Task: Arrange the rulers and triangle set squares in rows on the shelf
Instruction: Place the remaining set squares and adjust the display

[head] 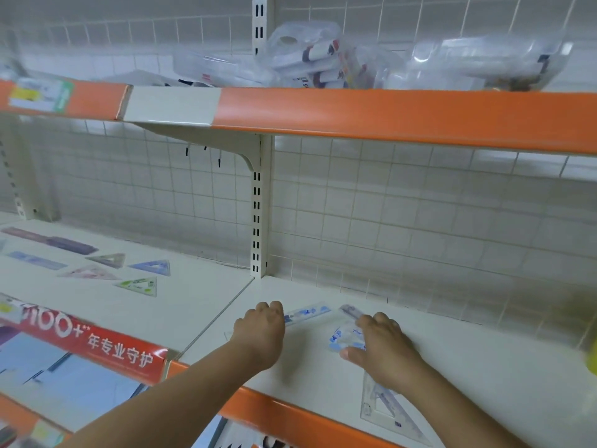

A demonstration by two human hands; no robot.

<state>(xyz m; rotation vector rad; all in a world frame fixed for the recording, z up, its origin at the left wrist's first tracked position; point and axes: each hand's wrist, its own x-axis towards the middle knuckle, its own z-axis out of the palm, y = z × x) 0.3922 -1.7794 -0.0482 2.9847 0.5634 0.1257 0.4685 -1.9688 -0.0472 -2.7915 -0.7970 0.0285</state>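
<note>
On the shelf (pixel 484 367), the left hand (pixel 258 331) curls its fingers (pixel 275 308) onto a ruler (pixel 307 313). The right hand (pixel 384 347) seems to grip a clear set square (pixel 344 337).

The shelf (pixel 484 367) is cream-white with an orange front edge (pixel 387 114). Behind it is a white wire grid (pixel 387 205) of squares. At lower left a red banner (pixel 97 341) carries white characters. Low in the middle lie a clear ruler (pixel 307 312) and a clear pack (pixel 342 339), both printed blue. At left are a purple ruler (pixel 48 240) and blue (pixel 151 266), green (pixel 139 285) and pink (pixel 90 273) set squares.
</note>
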